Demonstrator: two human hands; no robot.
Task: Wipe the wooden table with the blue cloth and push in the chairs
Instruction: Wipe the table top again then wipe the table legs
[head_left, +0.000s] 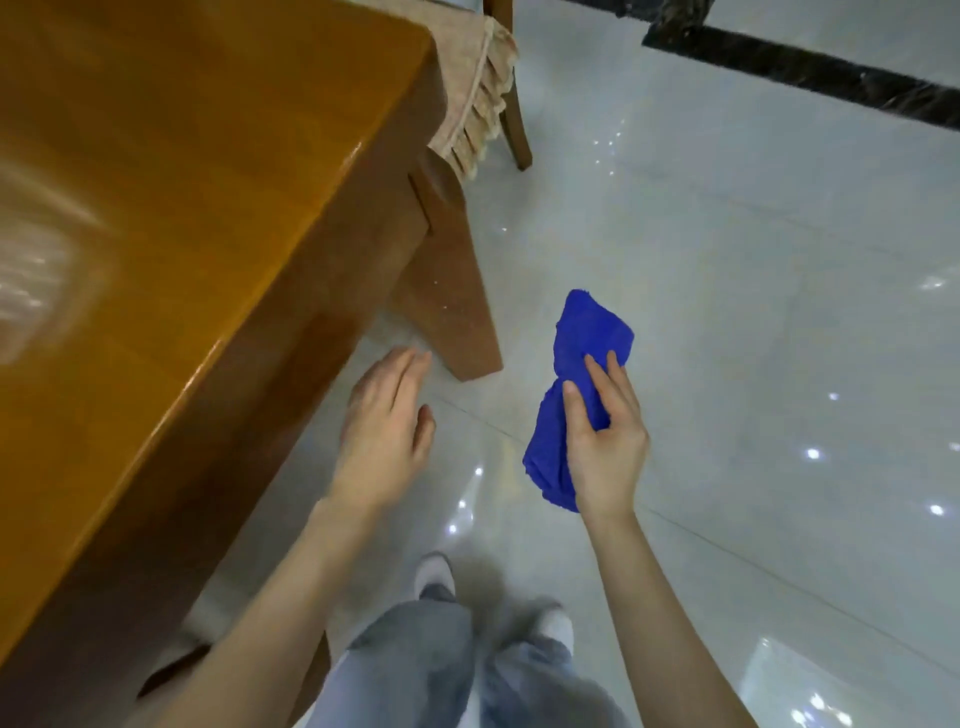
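The wooden tabletop (182, 182) fills the left side, its near right corner above a thick leg (447, 291). A chair (483, 93) with a fringed beige seat cover sits at the far right edge, tucked partly under. Right of the tabletop, the glossy pale floor (727, 260) lies open. The left hand (382, 426) hangs just off the tabletop's long edge, fingers loosely spread, holding nothing. The right hand (605, 431) grips the bunched blue cloth (576, 374) over the floor, apart from the tabletop.

Glossy pale tile floor (753, 260), seemingly lamp-lit
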